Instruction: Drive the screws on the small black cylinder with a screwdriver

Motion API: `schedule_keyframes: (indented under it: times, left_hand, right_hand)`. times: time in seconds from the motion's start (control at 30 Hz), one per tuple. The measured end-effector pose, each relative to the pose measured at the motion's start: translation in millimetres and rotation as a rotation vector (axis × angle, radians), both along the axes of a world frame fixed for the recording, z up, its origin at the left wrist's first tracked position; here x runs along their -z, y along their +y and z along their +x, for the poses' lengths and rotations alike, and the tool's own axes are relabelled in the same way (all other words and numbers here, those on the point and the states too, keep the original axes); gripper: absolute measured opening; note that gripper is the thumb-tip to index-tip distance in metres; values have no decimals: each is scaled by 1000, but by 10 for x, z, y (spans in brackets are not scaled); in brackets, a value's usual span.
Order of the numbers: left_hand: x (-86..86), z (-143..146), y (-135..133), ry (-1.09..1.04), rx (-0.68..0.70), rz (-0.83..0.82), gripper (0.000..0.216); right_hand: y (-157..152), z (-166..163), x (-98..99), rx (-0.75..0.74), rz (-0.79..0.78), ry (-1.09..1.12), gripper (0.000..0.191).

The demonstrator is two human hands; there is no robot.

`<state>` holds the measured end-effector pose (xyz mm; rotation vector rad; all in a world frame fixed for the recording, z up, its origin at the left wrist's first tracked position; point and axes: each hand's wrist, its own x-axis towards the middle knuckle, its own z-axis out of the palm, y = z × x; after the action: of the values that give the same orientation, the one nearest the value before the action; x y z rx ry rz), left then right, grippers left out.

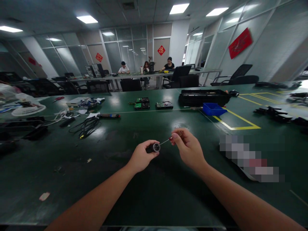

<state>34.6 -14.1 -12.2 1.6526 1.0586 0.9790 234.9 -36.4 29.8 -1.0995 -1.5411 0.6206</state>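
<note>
Above the green table [144,199], the left hand [141,157] grips a small black cylinder [154,148]. Just beside it, the right hand [187,148] pinches a thin wire [164,141] running from the cylinder's end.

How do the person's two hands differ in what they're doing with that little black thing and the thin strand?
The left hand is curled in a full grip around the small black spool-like thing; the right hand only pinches the thin strand between fingertips. The left hand sits lower and nearer, the right hand slightly higher and farther out. Both hover above the green table, joined by the taut strand.
</note>
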Motion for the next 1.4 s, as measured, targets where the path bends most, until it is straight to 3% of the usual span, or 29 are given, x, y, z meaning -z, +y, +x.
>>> schedule_keyframes:
  times: [0.23,0.6,0.77,0.97,1.23,1.33,1.4]
  left_hand:
    - [-22,-18,8,-16,-30,18,39]
    - [40,-31,41,-34,-27,35,39]
    - [30,-32,25,34,-44,70,39]
    - [-34,-36,1,68,-67,78,38]
    - [-98,-12,-56,109,-23,195,40]
    - [-89,-15,-67,136,-9,215,40]
    - [-85,-23,-67,147,-13,213,40]
  right_hand:
    - [-21,38,-27,109,106,-222,27]
    - [-39,57,-78,-82,163,-303,7]
    - [-21,41,-45,-29,61,-254,28]
    - [24,21,20,-58,-63,40,21]
    - [163,15,80,-136,-323,564,30]
    - [170,7,73,-173,-432,630,30]
    - [161,1,65,-150,-406,601,30]
